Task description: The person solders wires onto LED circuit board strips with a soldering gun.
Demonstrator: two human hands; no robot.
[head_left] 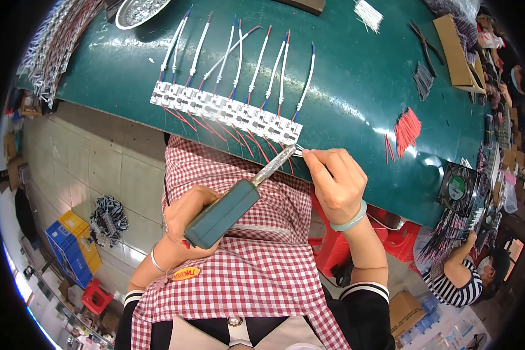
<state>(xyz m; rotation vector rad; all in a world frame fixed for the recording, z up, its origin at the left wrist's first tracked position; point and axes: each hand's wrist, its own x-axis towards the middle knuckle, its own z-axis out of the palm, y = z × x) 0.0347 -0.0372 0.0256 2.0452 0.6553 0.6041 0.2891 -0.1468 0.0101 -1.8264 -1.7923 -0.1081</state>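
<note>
My left hand (188,211) is closed around a dark green block-shaped soldering iron (224,214). Its metal shaft (274,165) slants up to the right, and the tip is at the right end of a row of small white component blocks (224,114). At that tip, my right hand (338,178) pinches thin white wire (299,151) between thumb and forefinger; whether the tip touches it is hard to tell. White-sleeved wires (256,67) with red and blue ends stick out from the row's far side. Thin red wires (239,137) hang over the table edge.
On the green table (356,76) lie red tube pieces (407,131), dark pliers (429,49), white sticks (368,16) and a cardboard box (449,44). A metal bowl (139,13) and wire bundles (55,49) stand left. A fan (459,184) is at right, near a striped-shirted person (458,283).
</note>
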